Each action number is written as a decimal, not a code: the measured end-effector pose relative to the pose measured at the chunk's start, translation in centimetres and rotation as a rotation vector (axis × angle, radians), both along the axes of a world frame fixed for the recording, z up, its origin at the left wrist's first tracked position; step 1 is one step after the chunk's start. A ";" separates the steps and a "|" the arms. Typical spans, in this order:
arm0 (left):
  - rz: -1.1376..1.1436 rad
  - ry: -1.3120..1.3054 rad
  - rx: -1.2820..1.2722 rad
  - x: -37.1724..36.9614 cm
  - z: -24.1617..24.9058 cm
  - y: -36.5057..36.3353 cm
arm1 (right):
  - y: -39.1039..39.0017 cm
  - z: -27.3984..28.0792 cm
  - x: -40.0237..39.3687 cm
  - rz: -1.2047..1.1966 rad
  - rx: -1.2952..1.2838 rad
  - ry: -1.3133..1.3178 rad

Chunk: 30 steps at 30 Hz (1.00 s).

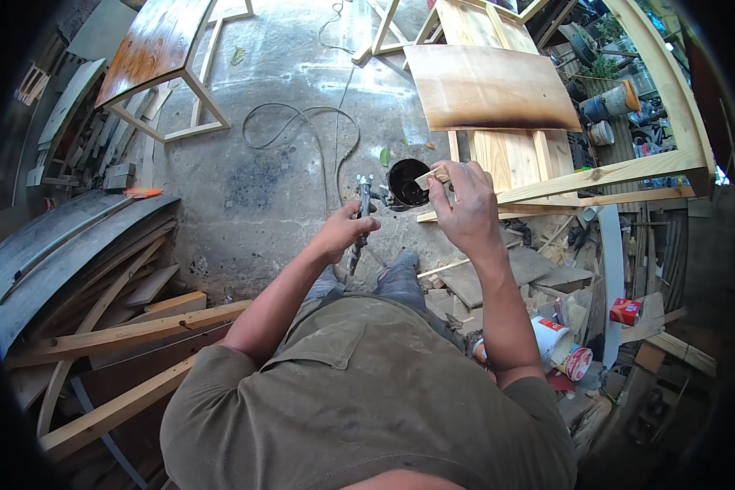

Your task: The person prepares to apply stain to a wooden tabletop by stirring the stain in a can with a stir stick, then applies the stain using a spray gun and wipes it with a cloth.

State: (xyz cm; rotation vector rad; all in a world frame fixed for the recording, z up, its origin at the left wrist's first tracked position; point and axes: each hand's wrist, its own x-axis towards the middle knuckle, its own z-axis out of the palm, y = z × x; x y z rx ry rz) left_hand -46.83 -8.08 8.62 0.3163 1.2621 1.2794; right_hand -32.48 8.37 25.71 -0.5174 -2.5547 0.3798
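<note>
My left hand [343,233] is wrapped round a metal spray gun [364,193], held upright in front of my body. Beside the gun's head is a round cup [394,189] with dark liquid inside. Between the thumb and fingers of my right hand [469,209] is a small flat piece of wood [433,175], its end over the cup's right rim. A thin hose [306,114] lies looped on the floor beyond the gun.
A glossy brown tabletop [157,41] on a pale frame stands far left. At right, a shaded brown panel [494,86] rests on pale boards [498,155]. Wood scraps, a white bucket [552,339] and a red box [625,311] lie lower right; planks [139,335] are at left.
</note>
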 end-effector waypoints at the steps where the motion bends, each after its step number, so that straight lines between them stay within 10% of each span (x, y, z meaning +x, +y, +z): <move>1: 0.005 0.001 0.006 0.0 0.0 0.1 | -0.1 0.0 0.0 -0.004 -0.045 0.000; 30: 0.042 0.028 0.016 -2.1 -1.0 6.6 | 6.8 -2.3 -2.6 -0.022 -0.070 0.025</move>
